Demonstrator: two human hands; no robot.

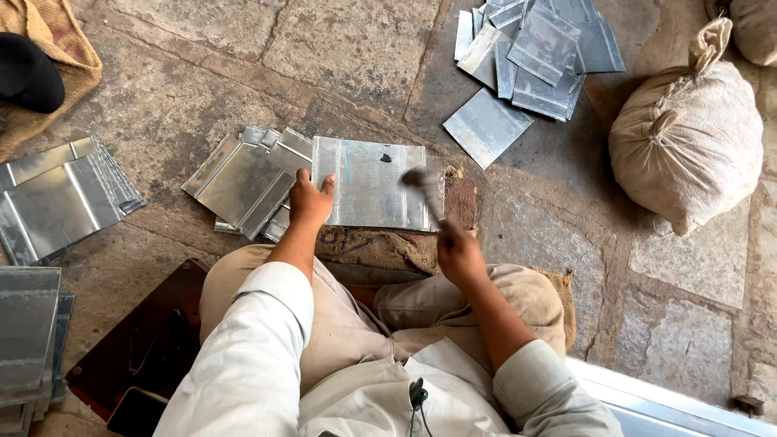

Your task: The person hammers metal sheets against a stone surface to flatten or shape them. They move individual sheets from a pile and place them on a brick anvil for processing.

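On the stone floor before the knees, a folded metal sheet (pixel 368 184) lies flat over a block. Left hand (pixel 310 201) presses its near-left edge, fingers spread; right hand (pixel 460 255) is clenched around a hammer (pixel 422 190). Steady pressure and short, square blows along the right fold would likely serve best.

Stone slab floor (pixel 364 40), cracked joints. On it: loose flat metal sheets (pixel 534 48) top right, folded sheet stacks (pixel 57 198) left and (pixel 243 182) centre, tied sack (pixel 688 142) right, burlap mat (pixel 57 32) top left, dark board (pixel 146 344) bottom left.
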